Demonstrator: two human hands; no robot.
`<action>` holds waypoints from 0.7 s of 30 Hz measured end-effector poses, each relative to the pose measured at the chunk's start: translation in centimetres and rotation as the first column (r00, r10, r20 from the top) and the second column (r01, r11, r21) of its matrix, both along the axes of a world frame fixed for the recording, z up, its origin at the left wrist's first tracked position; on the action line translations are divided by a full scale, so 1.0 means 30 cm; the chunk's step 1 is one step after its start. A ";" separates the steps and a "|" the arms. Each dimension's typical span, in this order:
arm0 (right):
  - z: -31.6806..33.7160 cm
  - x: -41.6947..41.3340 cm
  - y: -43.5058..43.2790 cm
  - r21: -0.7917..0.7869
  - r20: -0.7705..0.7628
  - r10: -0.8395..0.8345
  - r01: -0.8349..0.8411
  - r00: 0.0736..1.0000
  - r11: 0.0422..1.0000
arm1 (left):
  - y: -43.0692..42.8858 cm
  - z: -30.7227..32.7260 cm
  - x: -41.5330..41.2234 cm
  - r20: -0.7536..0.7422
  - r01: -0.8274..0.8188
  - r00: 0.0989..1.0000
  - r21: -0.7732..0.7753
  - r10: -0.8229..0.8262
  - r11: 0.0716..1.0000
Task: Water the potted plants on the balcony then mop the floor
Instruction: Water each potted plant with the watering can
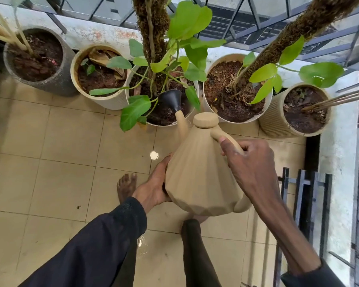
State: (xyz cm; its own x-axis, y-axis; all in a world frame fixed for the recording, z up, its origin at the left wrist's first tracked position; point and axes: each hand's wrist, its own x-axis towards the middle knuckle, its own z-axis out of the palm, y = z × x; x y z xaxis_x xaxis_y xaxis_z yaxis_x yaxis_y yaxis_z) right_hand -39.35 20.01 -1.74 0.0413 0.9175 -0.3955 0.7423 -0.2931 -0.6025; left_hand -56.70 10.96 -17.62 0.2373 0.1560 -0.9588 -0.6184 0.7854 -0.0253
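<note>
Partly over potted soil [161,117], watering can [197,172].

The person wears a dark long-sleeved top [104,241] and dark trousers [195,257], feet [126,188] bare.

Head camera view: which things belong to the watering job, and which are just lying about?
Job: watering can, right hand on its handle, left hand against its side, middle pot, grey pot, cream pot, white pot, ribbed pot.
Lying about: metal rack, railing.
</note>
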 end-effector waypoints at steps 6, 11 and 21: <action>0.005 0.007 0.004 0.004 0.010 0.001 -0.001 1.000 1.000 | 0.007 0.003 0.014 0.005 0.001 1.000 -0.011 -0.001 1.000; 0.006 0.009 0.002 0.011 0.017 0.002 -0.003 1.000 1.000 | 0.010 0.007 0.016 -0.002 0.003 1.000 -0.012 -0.003 1.000; -0.004 0.011 -0.014 0.029 -0.012 -0.014 0.015 1.000 0.999 | 0.009 -0.004 0.007 -0.040 0.017 0.999 -0.012 -0.018 1.000</action>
